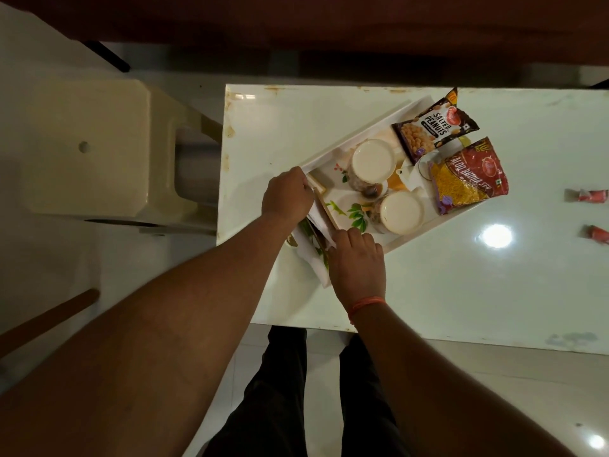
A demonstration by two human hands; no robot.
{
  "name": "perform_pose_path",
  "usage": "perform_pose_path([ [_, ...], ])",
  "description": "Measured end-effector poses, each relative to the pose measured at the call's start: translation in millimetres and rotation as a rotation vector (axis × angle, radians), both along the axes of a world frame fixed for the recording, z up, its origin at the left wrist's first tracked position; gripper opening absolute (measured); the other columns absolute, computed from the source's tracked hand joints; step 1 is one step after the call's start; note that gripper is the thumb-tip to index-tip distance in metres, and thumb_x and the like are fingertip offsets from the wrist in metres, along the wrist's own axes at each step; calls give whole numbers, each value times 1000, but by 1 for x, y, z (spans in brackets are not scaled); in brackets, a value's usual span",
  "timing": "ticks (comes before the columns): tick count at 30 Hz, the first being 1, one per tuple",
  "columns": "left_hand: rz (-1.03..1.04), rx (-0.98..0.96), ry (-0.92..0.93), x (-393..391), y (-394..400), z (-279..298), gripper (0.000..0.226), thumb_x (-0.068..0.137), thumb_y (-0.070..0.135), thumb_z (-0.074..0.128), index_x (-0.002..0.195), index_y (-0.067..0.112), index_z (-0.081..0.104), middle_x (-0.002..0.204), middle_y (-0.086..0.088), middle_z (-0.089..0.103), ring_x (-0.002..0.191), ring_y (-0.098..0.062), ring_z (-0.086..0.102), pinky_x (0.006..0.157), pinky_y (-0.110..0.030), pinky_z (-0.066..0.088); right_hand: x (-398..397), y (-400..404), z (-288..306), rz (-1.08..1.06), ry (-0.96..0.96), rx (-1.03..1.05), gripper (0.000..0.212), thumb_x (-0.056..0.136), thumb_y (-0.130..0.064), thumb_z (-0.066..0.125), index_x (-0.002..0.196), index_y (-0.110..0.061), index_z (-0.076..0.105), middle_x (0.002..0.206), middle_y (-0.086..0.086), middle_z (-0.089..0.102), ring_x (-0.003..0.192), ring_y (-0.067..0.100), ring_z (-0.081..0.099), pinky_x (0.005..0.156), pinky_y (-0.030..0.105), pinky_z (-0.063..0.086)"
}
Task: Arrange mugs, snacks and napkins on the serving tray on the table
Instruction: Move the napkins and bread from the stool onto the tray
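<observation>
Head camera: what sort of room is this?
Probably a home dining area: a white table bearing a serving tray of snack packets, a plastic stool beside it, and a tiled floor.

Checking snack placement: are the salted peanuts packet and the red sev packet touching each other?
Apart. The head view shows pale tray between the salted peanuts packet and the red sev packet.

My left hand [287, 196] covering the tray [356, 127] corner, red wrappers [593, 195] blurring, one cut off at the right edge
</observation>
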State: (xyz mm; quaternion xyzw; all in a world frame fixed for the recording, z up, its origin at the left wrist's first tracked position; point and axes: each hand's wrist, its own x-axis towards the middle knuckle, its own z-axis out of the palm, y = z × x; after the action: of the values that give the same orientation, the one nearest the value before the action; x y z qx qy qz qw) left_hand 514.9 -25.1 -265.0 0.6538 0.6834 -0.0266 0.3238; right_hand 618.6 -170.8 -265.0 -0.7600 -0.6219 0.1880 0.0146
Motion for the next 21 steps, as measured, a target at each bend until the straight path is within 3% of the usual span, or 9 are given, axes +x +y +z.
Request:
perform_pose_path([
  [6,103,-84,6,-2,0,0,58,95,56,35,120,9,56,119,-15,61,112,-34,55,92,-44,46,8,-12,4,-45,90,8,41,87,-38,56,121,-14,53,111,7,60,96,28,56,82,41,50],
  [10,94,-40,59,-3,-13,14,68,95,62,31,137,10,45,137,-16,52,126,-36,46,101,-47,41,24,-18,12,-16,117,9,53,89,-46,52,130,-12,48,121,8,58,105,28,55,88,41,50],
  [15,-76,66,217,-6,-46,33,78,91,70,22,150,18,24,159,-12,26,146,-34,25,117,-53,24,46,-22,23,100,114,-72,59,88,-53,45,132,-13,45,124,8,56,108,29,55,87,40,50],
  [18,-207,138,260,4,-75,53,80,88,72,16,152,23,17,163,-12,14,149,-34,14,118,-55,17,63,-26,37,146,91,-136,55,89,-54,44,129,-15,47,121,8,57,107,30,55,85,42,50],
  [21,-381,219,216,21,-104,76,78,91,69,26,152,21,18,163,-14,14,150,-35,12,117,-59,18,84,-31,55,131,76,-168,52,92,-54,43,124,-15,50,119,8,58,105,30,56,83,42,50],
])
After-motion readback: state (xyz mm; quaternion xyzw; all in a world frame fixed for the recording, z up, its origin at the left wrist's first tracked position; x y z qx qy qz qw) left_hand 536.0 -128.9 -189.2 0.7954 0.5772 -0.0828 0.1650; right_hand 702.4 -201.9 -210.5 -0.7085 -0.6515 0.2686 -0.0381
